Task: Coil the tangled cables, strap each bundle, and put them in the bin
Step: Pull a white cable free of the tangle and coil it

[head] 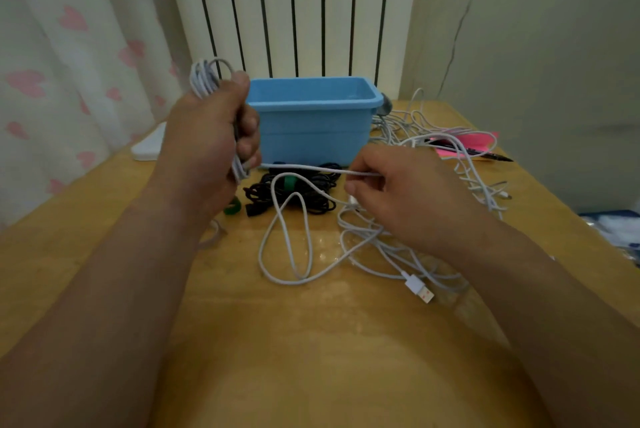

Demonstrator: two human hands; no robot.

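Two hands share one white cable [304, 169] — left [211, 137] grips coils, right [388, 185] pinches slack.

Bin [311, 123] sits back-centre on the table [311, 341], with the radiator [294, 5] behind and the curtain [69, 47] left. Strapped bundle [325, 206] lies just before the bin. Loose cables [381, 247] lie right of the bundle. Pen [485, 154] lies on paper [464, 147], right of the bin. Left hand [207, 140] holds coil [204, 78] left of the bin, and its strand [311, 168] runs right to the right hand [398, 192].

The bin [311, 123] hides most of a grey object [385, 105] behind its right corner.
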